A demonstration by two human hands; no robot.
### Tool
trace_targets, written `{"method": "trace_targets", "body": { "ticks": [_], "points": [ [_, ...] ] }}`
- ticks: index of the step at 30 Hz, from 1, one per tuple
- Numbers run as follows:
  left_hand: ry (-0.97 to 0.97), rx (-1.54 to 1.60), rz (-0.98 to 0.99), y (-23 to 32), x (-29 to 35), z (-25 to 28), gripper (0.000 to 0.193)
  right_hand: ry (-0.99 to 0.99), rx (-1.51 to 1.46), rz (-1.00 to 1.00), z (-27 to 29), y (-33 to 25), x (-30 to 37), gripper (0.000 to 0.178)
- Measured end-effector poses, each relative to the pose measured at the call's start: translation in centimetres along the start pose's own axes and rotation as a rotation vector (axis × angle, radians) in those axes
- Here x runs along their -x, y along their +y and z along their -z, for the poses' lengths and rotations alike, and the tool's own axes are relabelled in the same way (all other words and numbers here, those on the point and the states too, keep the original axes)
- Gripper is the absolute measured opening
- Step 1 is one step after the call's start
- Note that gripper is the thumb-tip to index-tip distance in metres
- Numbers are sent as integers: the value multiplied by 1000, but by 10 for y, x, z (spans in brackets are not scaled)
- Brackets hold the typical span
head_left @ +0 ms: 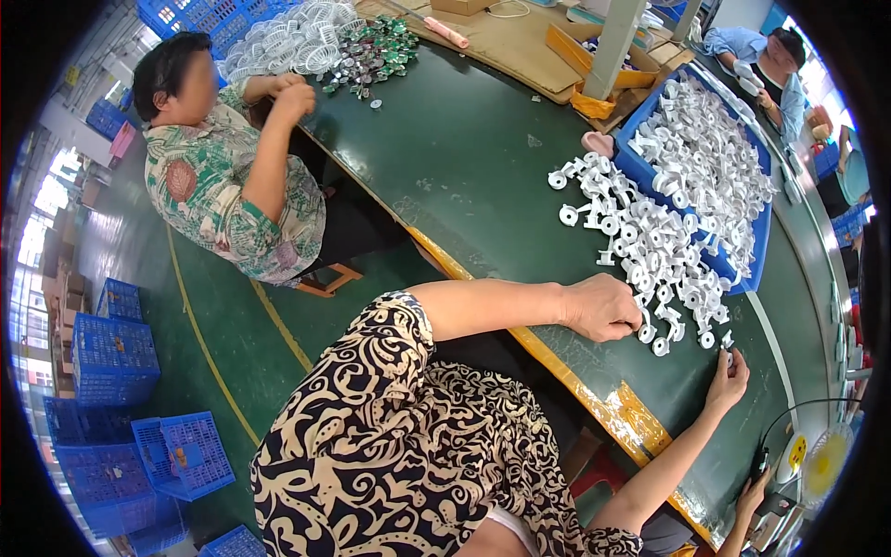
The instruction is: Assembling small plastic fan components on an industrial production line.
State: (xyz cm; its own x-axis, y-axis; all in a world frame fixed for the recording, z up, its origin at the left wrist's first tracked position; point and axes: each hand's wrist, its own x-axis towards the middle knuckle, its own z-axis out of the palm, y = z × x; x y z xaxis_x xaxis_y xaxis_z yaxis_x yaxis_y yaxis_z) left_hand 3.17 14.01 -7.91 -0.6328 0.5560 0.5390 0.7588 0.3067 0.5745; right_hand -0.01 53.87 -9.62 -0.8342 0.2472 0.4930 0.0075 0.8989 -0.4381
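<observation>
A heap of small white plastic parts (640, 223), each with a ring-shaped end, is spread over the green tabletop. My left hand (601, 308) reaches across to the near edge of this heap. Its fingers are curled together against the outermost pieces, and whatever lies between the fingertips is hidden. To the right, just off the heap, my right hand (731, 381) pinches one white plastic part (728, 345) between thumb and fingers, its end sticking up above them.
Beyond the heap stands a blue crate (763, 251) full of the same parts. Yellow tape (631, 418) covers the table's near edge. A co-worker (232, 176) sits at the left by clear and green pieces (376, 51). Another person's hand (752, 497) is near a small fan (824, 464).
</observation>
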Motion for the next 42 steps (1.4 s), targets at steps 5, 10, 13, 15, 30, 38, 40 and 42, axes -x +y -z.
{"method": "trace_targets", "body": {
  "ticks": [5,10,13,15,30,38,40,42],
  "points": [
    [9,7,17,1,-2,2,10,-9,-24,-20,3,-9,1,35],
    [25,19,-12,-2,-2,0,7,0,-89,-40,3,-14,3,34],
    [17,16,-18,-2,-1,1,7,-4,-103,-64,5,-21,4,35],
    [-6,14,7,-2,-2,5,7,-17,-112,-63,4,-25,3,36],
    [-73,-26,16,3,-1,8,9,-36,-104,-94,12,-35,9,34],
    [-46,-20,-3,3,-3,6,9,-35,-122,-82,10,-31,7,33],
    [-73,-59,8,4,-3,7,9,-38,-121,-80,12,-31,8,32],
    [-73,-64,0,4,-3,6,8,-28,-138,-53,12,-29,7,32]
  ]
}}
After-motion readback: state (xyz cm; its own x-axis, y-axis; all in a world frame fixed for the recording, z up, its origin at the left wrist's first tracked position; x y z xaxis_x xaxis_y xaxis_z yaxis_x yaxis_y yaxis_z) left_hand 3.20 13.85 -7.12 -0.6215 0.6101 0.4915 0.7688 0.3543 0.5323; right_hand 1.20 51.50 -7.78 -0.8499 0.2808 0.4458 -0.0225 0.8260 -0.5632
